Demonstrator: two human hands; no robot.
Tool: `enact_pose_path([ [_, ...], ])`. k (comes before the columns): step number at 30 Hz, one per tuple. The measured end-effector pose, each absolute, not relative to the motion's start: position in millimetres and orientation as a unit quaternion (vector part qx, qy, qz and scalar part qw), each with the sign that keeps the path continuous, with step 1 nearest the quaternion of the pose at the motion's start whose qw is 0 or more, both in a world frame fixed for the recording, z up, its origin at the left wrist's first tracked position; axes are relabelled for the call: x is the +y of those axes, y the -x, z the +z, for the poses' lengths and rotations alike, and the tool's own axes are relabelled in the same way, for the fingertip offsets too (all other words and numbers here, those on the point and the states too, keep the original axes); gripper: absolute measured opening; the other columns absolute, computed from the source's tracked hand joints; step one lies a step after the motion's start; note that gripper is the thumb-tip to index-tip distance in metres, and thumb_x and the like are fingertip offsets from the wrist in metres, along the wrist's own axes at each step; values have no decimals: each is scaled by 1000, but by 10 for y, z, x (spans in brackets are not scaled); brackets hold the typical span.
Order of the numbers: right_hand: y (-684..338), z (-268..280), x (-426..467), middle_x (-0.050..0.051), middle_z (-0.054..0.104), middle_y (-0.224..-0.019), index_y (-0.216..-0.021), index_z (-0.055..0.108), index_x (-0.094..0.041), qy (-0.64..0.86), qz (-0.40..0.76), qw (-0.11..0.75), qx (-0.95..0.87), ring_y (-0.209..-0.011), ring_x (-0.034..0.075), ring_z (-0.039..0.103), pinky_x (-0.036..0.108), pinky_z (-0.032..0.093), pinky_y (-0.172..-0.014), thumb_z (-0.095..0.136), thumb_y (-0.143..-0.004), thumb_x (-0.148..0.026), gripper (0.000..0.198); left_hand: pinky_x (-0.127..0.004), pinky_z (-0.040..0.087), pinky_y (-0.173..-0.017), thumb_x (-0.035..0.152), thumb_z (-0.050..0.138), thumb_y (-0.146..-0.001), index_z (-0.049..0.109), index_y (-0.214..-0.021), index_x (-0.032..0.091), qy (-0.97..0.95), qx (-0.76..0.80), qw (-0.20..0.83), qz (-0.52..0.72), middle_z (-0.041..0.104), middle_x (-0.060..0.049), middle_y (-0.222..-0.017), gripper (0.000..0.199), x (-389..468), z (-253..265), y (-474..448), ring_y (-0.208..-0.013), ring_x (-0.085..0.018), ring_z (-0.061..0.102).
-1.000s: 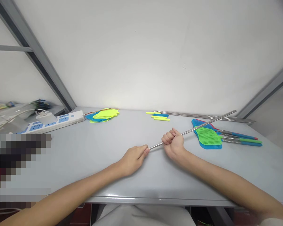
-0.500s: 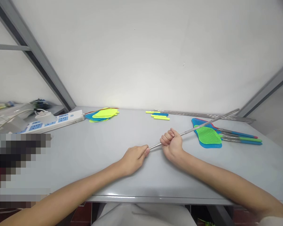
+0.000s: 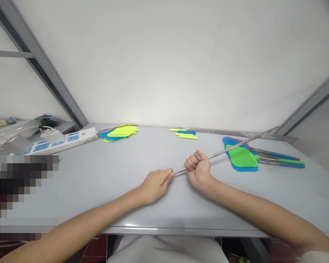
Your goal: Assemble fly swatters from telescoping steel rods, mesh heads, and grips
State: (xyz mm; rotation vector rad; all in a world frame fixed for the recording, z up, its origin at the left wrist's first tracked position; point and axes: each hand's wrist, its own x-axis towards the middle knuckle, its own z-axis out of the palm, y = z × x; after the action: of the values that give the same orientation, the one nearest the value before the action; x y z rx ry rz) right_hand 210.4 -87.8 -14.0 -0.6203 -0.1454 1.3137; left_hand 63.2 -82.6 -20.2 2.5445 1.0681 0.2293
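A thin metal telescopic rod slants up to the right across the middle of the head view. Its near end is pinched in my left hand, whose fingers hide the tip. Farther along, my right hand is wrapped round the same rod, palm side up. A short length of rod shows between the two hands. The rod's far part passes over a pile of fly swatters with blue, green and red mesh heads, metal shafts and coloured grips.
Yellow and blue swatter heads lie at the back left, beside a white power strip with plugs and cables. Short yellow and blue tubes lie near the wall. Several metal rods stretch along the back. Grey frame posts flank the table.
My right hand has slid slightly left along the rod, closer to my left hand. The left hand and the things on the table look almost unchanged.
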Motion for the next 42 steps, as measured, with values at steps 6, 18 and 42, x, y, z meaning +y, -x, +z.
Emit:
enact_pose_path([
  [6, -2115, -133, -866, -9, 11, -36, -52, 16, -17, 282, 606, 742, -50, -31, 5, 9, 20, 9, -32, 33, -76, -22, 30, -22, 31, -50, 35, 14, -85, 38, -64, 19, -900, 383, 194, 79, 45, 3, -55, 35, -825, -193, -636, -50, -10, 42],
  [18, -2187, -121, -803, -8, 16, -36, -53, 16, -18, 325, 643, 693, 27, -29, 5, 16, 19, 17, -32, 28, -74, -14, 24, -23, 33, -57, 36, 15, -85, 41, -72, 20, -898, 358, 230, 112, 46, 2, -61, 34, -789, -157, -607, -57, -11, 44],
  [42, -2289, -70, -656, -7, 21, -36, -55, 16, -18, 319, 653, 684, 67, -30, 6, 23, 19, 23, -34, 28, -67, -10, 19, -21, 32, -54, 34, 26, -83, 46, -83, 20, -887, 371, 204, 186, 51, 1, -69, 24, -710, -78, -586, -62, -12, 46],
])
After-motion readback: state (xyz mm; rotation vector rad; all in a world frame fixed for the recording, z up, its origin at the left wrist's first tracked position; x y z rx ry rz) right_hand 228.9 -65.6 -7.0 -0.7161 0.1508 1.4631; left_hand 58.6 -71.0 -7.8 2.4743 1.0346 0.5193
